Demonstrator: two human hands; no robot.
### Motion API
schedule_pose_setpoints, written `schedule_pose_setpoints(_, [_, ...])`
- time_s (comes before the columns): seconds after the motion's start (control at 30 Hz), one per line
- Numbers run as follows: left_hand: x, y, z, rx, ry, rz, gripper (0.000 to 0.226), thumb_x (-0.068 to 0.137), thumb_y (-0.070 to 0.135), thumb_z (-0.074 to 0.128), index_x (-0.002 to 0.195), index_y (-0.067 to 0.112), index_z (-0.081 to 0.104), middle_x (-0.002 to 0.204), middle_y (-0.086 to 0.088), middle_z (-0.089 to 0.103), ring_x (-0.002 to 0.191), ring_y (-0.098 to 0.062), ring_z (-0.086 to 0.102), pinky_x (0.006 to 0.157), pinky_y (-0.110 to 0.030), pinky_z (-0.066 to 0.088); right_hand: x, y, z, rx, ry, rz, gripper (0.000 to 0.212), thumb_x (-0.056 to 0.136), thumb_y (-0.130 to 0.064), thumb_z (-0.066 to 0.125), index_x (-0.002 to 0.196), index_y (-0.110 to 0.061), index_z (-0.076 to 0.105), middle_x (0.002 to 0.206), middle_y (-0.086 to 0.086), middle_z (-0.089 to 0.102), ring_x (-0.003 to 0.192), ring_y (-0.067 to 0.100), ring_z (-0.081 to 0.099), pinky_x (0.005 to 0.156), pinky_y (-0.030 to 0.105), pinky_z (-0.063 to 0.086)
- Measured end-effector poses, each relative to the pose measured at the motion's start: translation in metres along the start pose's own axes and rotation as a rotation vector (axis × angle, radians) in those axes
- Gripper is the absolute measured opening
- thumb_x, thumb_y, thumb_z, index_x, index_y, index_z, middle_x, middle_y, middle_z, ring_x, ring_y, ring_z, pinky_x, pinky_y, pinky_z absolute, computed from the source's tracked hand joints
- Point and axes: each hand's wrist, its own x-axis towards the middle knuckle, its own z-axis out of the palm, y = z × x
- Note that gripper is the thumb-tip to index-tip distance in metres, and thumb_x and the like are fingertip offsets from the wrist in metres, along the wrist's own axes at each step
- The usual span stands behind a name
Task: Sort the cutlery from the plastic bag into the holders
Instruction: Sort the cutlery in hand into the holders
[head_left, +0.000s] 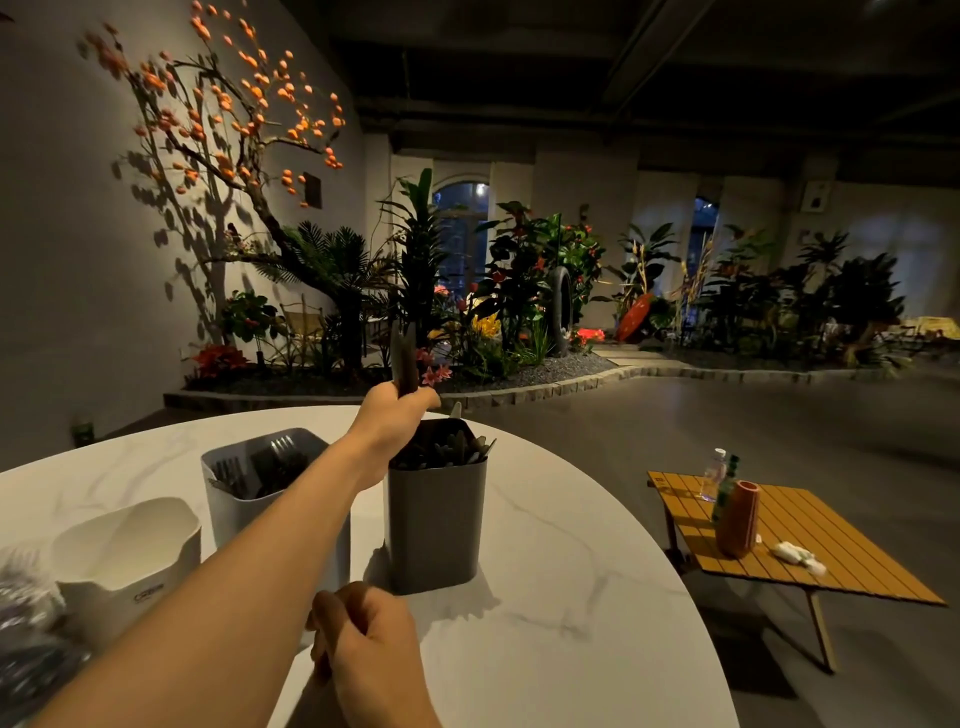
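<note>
Head view. The step in hand is judged to be depositing: the left hand (393, 410) reaches across the round white marble-patterned tabletop (545, 551) and is raised above the rim of the tall dark grey plastic holder (436, 525). Its grip is clamped round a small bundle of dark, slim cutlery pieces (404, 358) that stand upright out of the fist. Their type cannot be told in the dim light.

The right hand (358, 639) rests near the front edge of the tabletop with its fingers curled. Whether this grip encloses anything cannot be told.

The next move calls for lowering the bundle, kept vertical, into the dark grey holder, which already stands crowded with dark utensil ends. Release only once the tips are below the rim.

Materials and shapes:
- Light grey rounded-square plastic holder (291, 499): smooth, matt walls, dark forks inside, just left of the dark grey holder.
- White rounded plastic holder (130, 545): nearer the left edge; its contents are not visible.
- Crumpled clear plastic bag (28, 623): glossy and wrinkled, at the far left edge, with dark cutlery showing through.
</note>
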Motion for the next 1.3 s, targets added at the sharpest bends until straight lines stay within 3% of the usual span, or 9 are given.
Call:
schedule_pose_setpoints(0.1, [-0.005,-0.004,-0.003,0.137,-0.050,0.051,0.014,0.092,0.019,0.072,0.099,0.008,0.067,0.102,-0.011,0.065,0.102,-0.025,0.060,0.078,-0.031,0.045,-0.001,0.000,0.001,-0.007,0.016,0.008,0.019,0.099,-0.034,0.061,0.085,-0.022,0.067,0.073,-0.004,0.069,0.063,0.005,0.062,0.073,0.025,0.058])
schedule_pose_setpoints(0.33, [-0.009,0.003,0.001,0.024,-0.020,0.119,0.052,0.081,0.041,0.084,0.119,0.017,0.057,0.111,-0.001,0.064,0.101,-0.011,0.059,0.074,-0.023,0.043,-0.005,-0.005,-0.001,0.007,-0.003,0.027,0.019,0.100,-0.034,0.059,0.085,-0.024,0.062,0.071,-0.004,0.063,0.058,0.005,0.058,0.067,0.020,0.057])
schedule_pose_setpoints(0.47, [-0.010,0.010,0.008,0.034,0.065,0.161,0.057,0.083,0.084,0.049,0.101,0.032,0.064,0.109,0.000,0.068,0.107,-0.018,0.060,0.092,-0.039,0.043,-0.010,-0.008,-0.001,0.104,0.010,0.043,0.019,0.101,-0.032,0.058,0.083,-0.024,0.060,0.072,-0.003,0.061,0.059,0.008,0.057,0.061,0.020,0.053])
schedule_pose_setpoints(0.57, [-0.010,0.009,0.010,0.121,0.144,0.092,0.080,0.089,0.085,0.030,0.087,0.018,0.074,0.096,-0.001,0.067,0.094,-0.019,0.059,0.082,-0.040,0.042,-0.008,-0.008,0.000,0.120,0.022,0.049,0.018,0.100,-0.032,0.059,0.085,-0.024,0.057,0.076,-0.002,0.061,0.061,0.008,0.057,0.056,0.015,0.049])
schedule_pose_setpoints(0.77, [-0.003,-0.002,0.007,0.129,0.163,0.056,0.037,0.097,0.046,0.054,0.089,0.013,0.070,0.086,-0.001,0.061,0.088,-0.023,0.056,0.075,-0.038,0.044,-0.005,-0.004,-0.002,0.078,0.014,0.020,0.016,0.100,-0.032,0.059,0.088,-0.023,0.058,0.074,-0.005,0.061,0.057,0.004,0.057,0.057,0.013,0.049])
schedule_pose_setpoints(0.87, [-0.002,-0.006,0.005,0.113,0.139,0.120,0.024,0.093,0.038,0.065,0.106,0.018,0.060,0.097,0.001,0.062,0.100,-0.025,0.059,0.086,-0.044,0.050,-0.002,-0.001,0.000,-0.006,0.005,-0.003,0.019,0.100,-0.034,0.059,0.097,-0.017,0.064,0.074,-0.005,0.063,0.058,0.005,0.058,0.063,0.018,0.055])
schedule_pose_setpoints(1.03, [-0.001,-0.004,0.000,0.121,0.203,0.368,0.072,0.088,0.047,0.076,0.146,0.031,0.038,0.115,0.006,0.063,0.109,-0.016,0.057,0.092,-0.037,0.045,0.001,0.001,0.001,-0.032,-0.008,0.021,0.016,0.099,-0.037,0.060,0.093,-0.023,0.063,0.074,-0.006,0.064,0.059,0.006,0.060,0.064,0.019,0.057])
schedule_pose_setpoints(1.2, [0.001,-0.001,0.000,0.268,0.285,0.519,0.040,0.091,0.055,0.065,0.118,0.028,0.053,0.084,0.008,0.063,0.079,-0.007,0.062,0.069,-0.027,0.046,-0.002,0.001,0.000,0.002,0.005,0.037,0.015,0.099,-0.035,0.061,0.086,-0.029,0.060,0.077,-0.007,0.065,0.067,0.008,0.063,0.073,0.024,0.059])
schedule_pose_setpoints(1.3, [0.006,0.000,0.000,0.353,0.368,0.539,0.031,0.103,0.051,0.046,0.100,0.021,0.051,0.077,0.001,0.064,0.068,-0.016,0.061,0.060,-0.037,0.051,-0.001,0.001,-0.001,-0.019,0.020,0.037,0.015,0.100,-0.034,0.060,0.086,-0.033,0.057,0.081,-0.010,0.064,0.073,0.007,0.063,0.072,0.016,0.056])
